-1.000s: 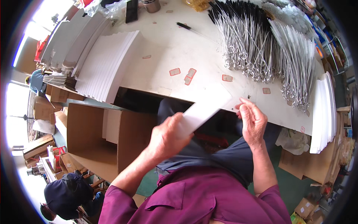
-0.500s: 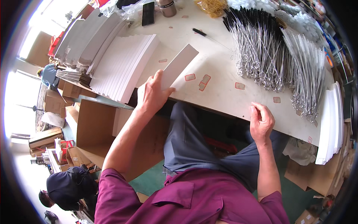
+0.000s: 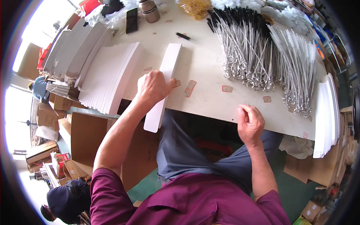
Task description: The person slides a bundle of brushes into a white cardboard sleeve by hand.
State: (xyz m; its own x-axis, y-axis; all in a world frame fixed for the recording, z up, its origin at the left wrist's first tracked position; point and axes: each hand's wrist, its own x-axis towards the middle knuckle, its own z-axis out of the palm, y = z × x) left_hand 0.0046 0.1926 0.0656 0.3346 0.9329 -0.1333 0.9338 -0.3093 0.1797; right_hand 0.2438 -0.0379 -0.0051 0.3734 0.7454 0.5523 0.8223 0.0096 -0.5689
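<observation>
Across the left half of the table (image 3: 210,105), one long white box (image 3: 170,60) is in the person's left hand (image 3: 152,88); its far end is over the tabletop and its near end juts past the near edge. That hand is nearly closed, fingers bent over the box's middle, thumb out along its right side. One right hand (image 3: 251,125), at the near edge, is loosely curled, thumb close to the fingers, and looks empty; whether it touches the table I cannot tell.

Left of the held box stands one row of white boxes (image 3: 107,77), packed too tightly to count. Far left lie one black phone (image 3: 132,21) and one metal flask (image 3: 149,12). One single brush (image 3: 183,36) lies far of centre. Two big bunches of brushes fill the far right, a left bunch (image 3: 243,48) and a right bunch (image 3: 298,67), each past counting. One heap of yellow bands (image 3: 195,8) sits beyond them. Two other people show at the left, one in dark clothes (image 3: 69,198), one in blue (image 3: 39,88).
</observation>
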